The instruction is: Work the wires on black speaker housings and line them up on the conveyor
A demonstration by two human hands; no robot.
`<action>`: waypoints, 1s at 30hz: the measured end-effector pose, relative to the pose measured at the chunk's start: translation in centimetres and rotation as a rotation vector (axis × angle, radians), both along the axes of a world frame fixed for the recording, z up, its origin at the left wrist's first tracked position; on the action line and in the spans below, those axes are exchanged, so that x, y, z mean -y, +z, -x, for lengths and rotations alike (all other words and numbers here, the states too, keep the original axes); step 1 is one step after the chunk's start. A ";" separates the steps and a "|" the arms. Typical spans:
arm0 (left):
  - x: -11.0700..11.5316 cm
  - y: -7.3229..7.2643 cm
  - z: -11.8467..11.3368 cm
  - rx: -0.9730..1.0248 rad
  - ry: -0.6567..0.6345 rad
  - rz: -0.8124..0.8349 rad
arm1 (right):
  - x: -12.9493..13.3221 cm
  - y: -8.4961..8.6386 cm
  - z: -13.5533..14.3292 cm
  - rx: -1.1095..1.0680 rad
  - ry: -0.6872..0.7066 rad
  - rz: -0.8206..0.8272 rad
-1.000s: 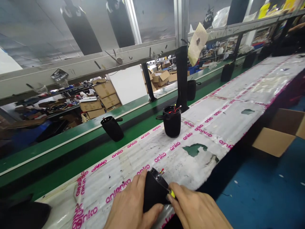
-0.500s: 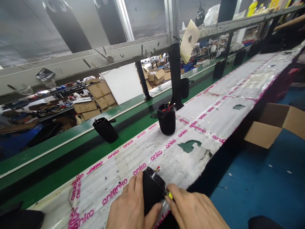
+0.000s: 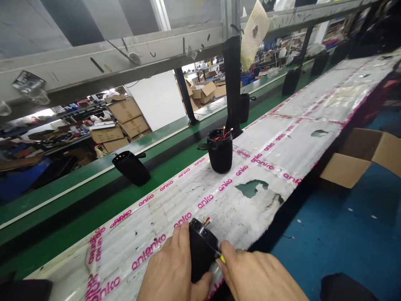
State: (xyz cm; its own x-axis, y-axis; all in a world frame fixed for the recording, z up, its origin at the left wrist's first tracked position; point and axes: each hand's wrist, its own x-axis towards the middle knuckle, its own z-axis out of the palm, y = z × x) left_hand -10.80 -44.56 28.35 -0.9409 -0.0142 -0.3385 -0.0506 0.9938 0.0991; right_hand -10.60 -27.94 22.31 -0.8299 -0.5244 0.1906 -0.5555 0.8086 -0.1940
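Observation:
A black cylindrical housing (image 3: 202,251) with small wires at its open end lies tilted on the printed white covering (image 3: 171,209) at the bottom centre. My left hand (image 3: 173,263) is wrapped round its left side, thumb underneath. On the other side, my right hand (image 3: 250,267) pinches a small tool with a yellow part (image 3: 222,258), its end against the housing's rim. The tool's tip is too small to make out. Farther up the covering, a similar black housing (image 3: 220,152) stands upright with red wires showing at its top.
Black housings (image 3: 133,168) also sit along the green conveyor (image 3: 169,159) behind the covering. A dark post (image 3: 232,83) rises beyond the upright housing. An open cardboard box (image 3: 347,169) is at the right, over the blue floor (image 3: 332,225).
The view has shifted slightly, and the housing on the conveyor at left appears a little farther left. Both hands keep their hold, with the tool still at the rim.

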 end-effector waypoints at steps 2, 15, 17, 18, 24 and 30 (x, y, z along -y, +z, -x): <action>-0.2 0.2 -0.1 0.009 0.005 0.019 | 0.0 0.8 0.1 0.019 -0.005 -0.032; 0.8 0.4 -0.1 -0.093 0.003 -0.021 | 0.4 -1.6 -1.2 -0.112 -0.070 0.268; 1.7 0.7 0.3 -0.081 -0.016 -0.122 | -0.5 -1.8 -1.3 -0.144 -0.055 0.398; 2.1 0.9 0.5 -0.068 -0.018 -0.169 | -1.0 -1.8 -1.2 -0.138 -0.057 0.432; 2.4 1.5 1.1 -0.043 0.033 -0.214 | -1.6 -1.5 0.2 -0.049 -0.056 0.305; 2.3 1.3 1.2 -0.029 0.001 -0.239 | 0.0 -1.8 0.5 -0.020 -0.035 0.225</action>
State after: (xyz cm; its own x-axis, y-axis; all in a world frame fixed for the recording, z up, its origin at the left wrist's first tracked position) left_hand -11.97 -46.84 29.69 -0.9503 0.0624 -0.3051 -0.0449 0.9420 0.3327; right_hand -11.05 -27.96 20.49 -0.8416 -0.4379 0.3162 -0.5336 0.7647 -0.3612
